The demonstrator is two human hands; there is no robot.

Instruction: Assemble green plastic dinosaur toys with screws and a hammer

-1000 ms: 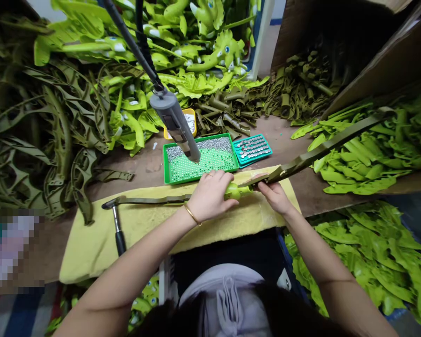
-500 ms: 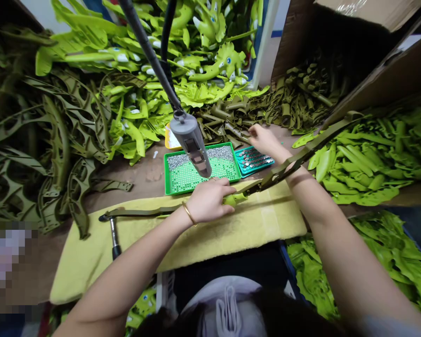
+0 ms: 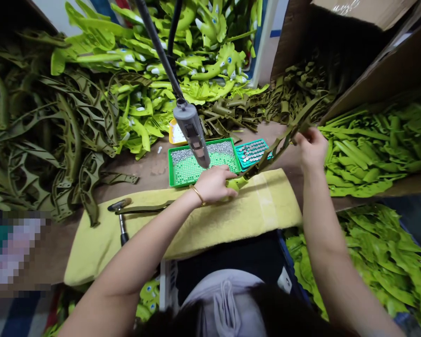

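Observation:
My left hand (image 3: pixel 213 184) presses down on a lime-green plastic piece (image 3: pixel 235 183) at the near edge of a yellow towel (image 3: pixel 252 210). An olive plastic strip (image 3: pixel 277 145) rises from that piece to my right hand (image 3: pixel 312 149), which grips it near the far end. A second olive strip (image 3: pixel 143 209) runs left from under my left hand, beside a small hammer (image 3: pixel 121 220) lying on the towel. Just ahead of my left hand is a green tray of metal studs (image 3: pixel 203 164). A grey hanging tool (image 3: pixel 192 131) has its tip over that tray.
A teal tray of studs (image 3: pixel 250 153) sits beside the green tray. Heaps of olive and lime-green plastic dinosaur parts (image 3: pixel 358 159) surround the bench, with a cardboard box (image 3: pixel 372 56) at upper right. A pixelated patch (image 3: pixel 12 248) covers the left edge.
My right hand has moved from over the teal tray out to the strip's far end, and the strip now points more steeply away. My left hand stays on the lime-green piece.

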